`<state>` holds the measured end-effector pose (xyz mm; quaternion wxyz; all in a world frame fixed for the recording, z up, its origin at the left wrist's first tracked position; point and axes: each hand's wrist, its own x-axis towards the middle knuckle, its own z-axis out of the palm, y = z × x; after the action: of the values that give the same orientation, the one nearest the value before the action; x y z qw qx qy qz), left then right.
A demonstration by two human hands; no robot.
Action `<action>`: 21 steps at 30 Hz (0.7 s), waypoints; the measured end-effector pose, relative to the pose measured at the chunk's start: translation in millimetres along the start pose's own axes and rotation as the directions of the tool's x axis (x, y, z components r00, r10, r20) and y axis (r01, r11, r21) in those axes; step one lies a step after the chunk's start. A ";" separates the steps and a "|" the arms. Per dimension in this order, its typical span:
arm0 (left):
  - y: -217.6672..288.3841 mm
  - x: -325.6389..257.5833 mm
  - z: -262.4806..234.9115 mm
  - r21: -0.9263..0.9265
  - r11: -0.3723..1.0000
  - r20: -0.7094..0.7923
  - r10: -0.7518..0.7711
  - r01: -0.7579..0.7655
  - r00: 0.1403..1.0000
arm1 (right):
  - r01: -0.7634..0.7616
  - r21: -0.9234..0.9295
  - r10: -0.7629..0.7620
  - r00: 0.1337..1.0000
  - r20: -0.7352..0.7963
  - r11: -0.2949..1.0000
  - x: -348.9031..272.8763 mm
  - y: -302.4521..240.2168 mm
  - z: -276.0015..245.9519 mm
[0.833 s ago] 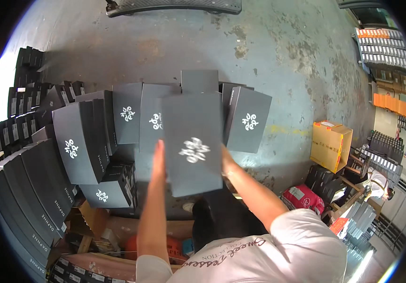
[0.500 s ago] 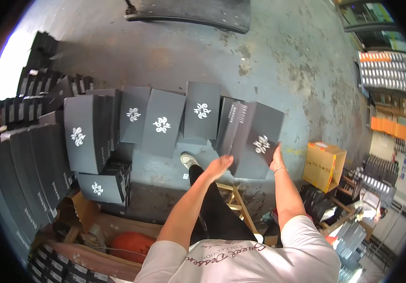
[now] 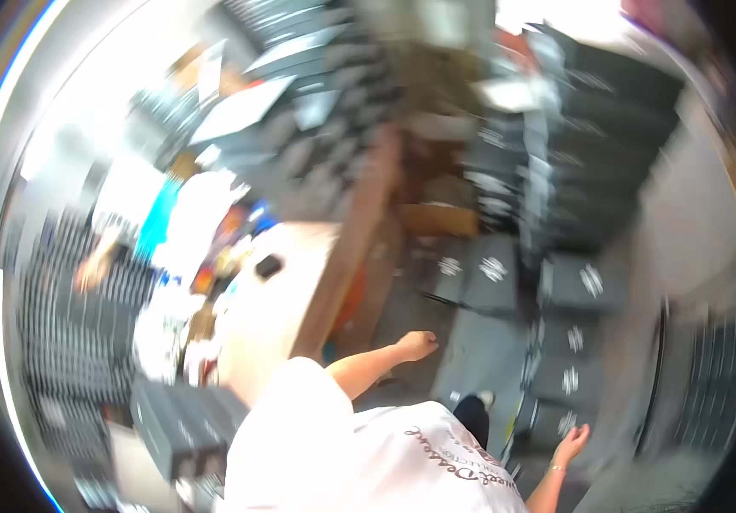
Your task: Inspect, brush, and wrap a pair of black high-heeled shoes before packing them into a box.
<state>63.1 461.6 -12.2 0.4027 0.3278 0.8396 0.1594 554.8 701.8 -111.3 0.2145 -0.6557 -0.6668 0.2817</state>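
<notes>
My left hand [image 3: 419,344] is in mid-air beside the long table's edge, fingers curled in, nothing visible in it. Lower right, my right hand [image 3: 571,445] hangs near a dark grey box [image 3: 547,419] with a pale emblem; its fingers are apart and it holds nothing. Motion blur softens both hands. More dark boxes run up the row, among them a lidded box [image 3: 575,340] and a box [image 3: 586,282] farther off. Ahead of my left hand sits another emblem box [image 3: 489,272].
A pale-topped table [image 3: 300,256] with clutter stands to the left. Tall dark box stacks [image 3: 607,128] rise at the far right. Grey boxes [image 3: 184,427] sit lower left. A blurred, skin-toned shape, perhaps another person's hand [image 3: 90,267], shows by stacked boxes [image 3: 77,325].
Both hands have let go of the dark box they were on. My body and view have swung round, bringing the table and tall stacks into sight.
</notes>
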 end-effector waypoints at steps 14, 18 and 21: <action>-148.9 -556.8 -143.5 -0.485 0.710 -0.869 -0.329 0.510 -0.369 | 0.356 0.884 -0.445 -0.767 0.462 0.303 -454.7 -613.7 254.2; -186.4 -725.3 -40.3 -0.930 0.208 -0.319 -0.866 0.301 -0.386 | -0.027 0.831 -0.135 -0.989 0.059 0.555 -610.1 -627.5 177.8; -178.3 -690.0 -65.5 -0.894 0.155 -0.180 -0.984 -0.420 0.019 | 0.027 0.661 -0.055 -0.993 0.103 0.750 -647.1 -632.2 166.4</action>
<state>254.6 -138.0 328.4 -0.1097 -0.4536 0.6330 0.6177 0.3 53.8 233.2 -0.5059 0.4622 -0.4685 0.5576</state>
